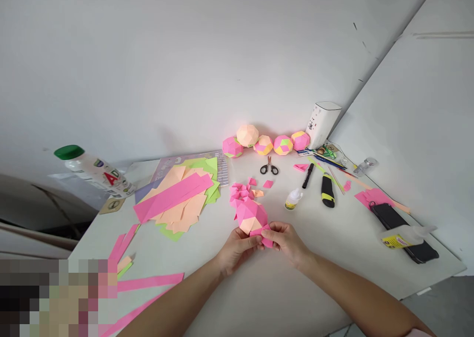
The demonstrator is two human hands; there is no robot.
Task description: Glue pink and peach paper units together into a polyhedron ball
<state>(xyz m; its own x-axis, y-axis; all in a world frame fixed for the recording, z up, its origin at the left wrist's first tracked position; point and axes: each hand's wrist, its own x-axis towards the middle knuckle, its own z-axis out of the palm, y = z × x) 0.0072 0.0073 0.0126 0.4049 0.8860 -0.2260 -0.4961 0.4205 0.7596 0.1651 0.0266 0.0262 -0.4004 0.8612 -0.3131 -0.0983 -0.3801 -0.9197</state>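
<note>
A half-built pink and peach paper ball (251,216) is held over the middle of the white table (333,238). My left hand (237,248) grips it from below on the left, fingers closed on its lower edge. My right hand (284,240) pinches a small pink paper piece (264,238) against the ball's lower right side. Just behind the ball lies a heap of small folded pink pieces (242,191). A small glue bottle (294,199) lies to the right of the heap.
Several finished paper balls (263,144) line the wall beside a white box (321,124). Sheets of pink, peach and green paper (181,196) lie at left, with pink strips (150,281) nearer me. Scissors (269,168), a black marker (308,176), a cutter (327,190), a black case (403,231) and a green-capped bottle (92,169) are about.
</note>
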